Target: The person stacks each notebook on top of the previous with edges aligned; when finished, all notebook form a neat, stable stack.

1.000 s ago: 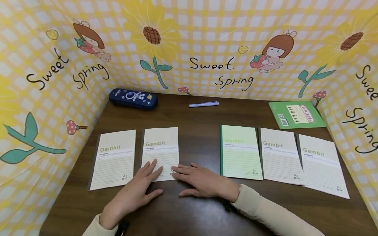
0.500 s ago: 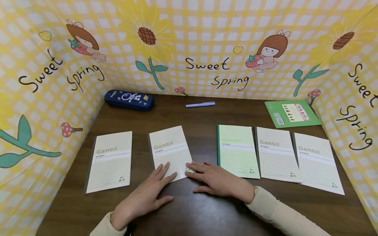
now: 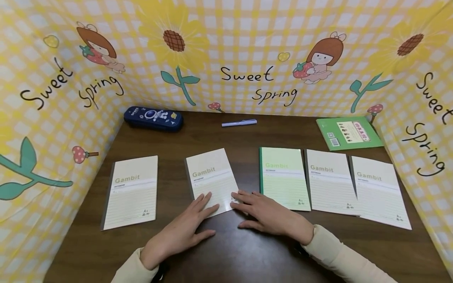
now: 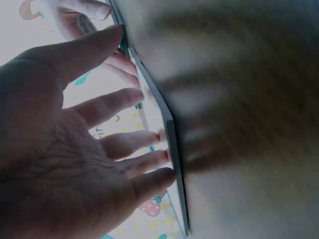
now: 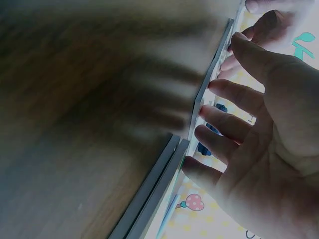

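A cream Gambit notebook (image 3: pixel 212 173) lies slightly turned on the table, between another cream notebook (image 3: pixel 132 188) and a green-tinted one (image 3: pixel 283 181). My left hand (image 3: pixel 185 230) rests its straight, spread fingertips on the lower left of the middle notebook. At its lower right corner, the fingertips of my right hand (image 3: pixel 274 214) touch the cover. In the left wrist view, the left fingers (image 4: pixel 149 137) press flat against the notebook's top surface near its edge (image 4: pixel 172 149). The right wrist view has the right fingers (image 5: pixel 219 122) extended, the little finger close by the green-tinted notebook's edge.
Two more cream notebooks (image 3: pixel 330 181) (image 3: pixel 380 192) overlap slightly at the right. Along the back are a dark blue pencil case (image 3: pixel 153 119), a lilac pen (image 3: pixel 239 123) and a green book (image 3: pixel 350 133). A yellow checked cloth (image 3: pixel 247 31) encloses the table's back and sides.
Both hands have slid the middle notebook to the right, toward the green-tinted one, and it has turned at an angle. The head view has shifted slightly.
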